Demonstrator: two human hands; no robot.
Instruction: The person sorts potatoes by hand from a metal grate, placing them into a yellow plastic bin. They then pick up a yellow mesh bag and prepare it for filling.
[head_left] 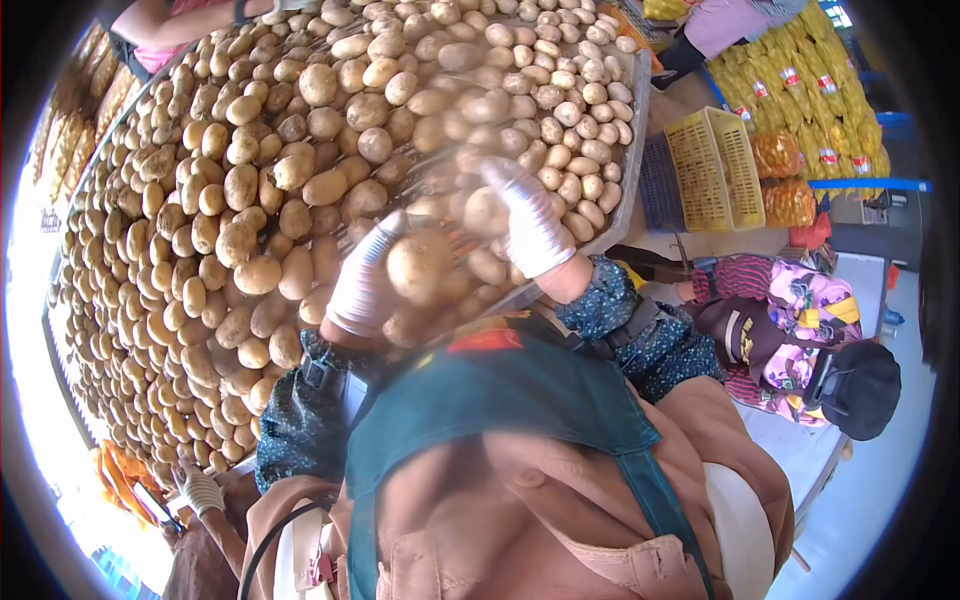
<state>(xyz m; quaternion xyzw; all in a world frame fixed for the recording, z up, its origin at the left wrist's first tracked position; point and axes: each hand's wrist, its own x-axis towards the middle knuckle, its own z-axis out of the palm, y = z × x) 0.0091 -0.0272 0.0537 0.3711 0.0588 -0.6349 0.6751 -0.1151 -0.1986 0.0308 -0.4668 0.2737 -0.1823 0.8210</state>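
A broad heap of potatoes [240, 190] covers the sorting table in front of me. My left hand [365, 275], in a pale glove, is beside a large potato [420, 266] near the table's close edge; its fingers are partly hidden and blurred, so its hold is unclear. Farther right, my right hand [530, 215], gloved too, reaches over the pile with its fingertips smeared by motion. Another potato [487, 211] lies just left of that palm. Smaller potatoes [585, 150] fill the table's right side.
The table's rim [630, 160] curves round at the right. Beyond it stand a yellow crate [715, 170], a blue crate [660, 185] and filled yellow net bags [800, 100]. A person in a black cap [860, 390] is at the right. A gloved hand [203, 490] of another person shows lower left.
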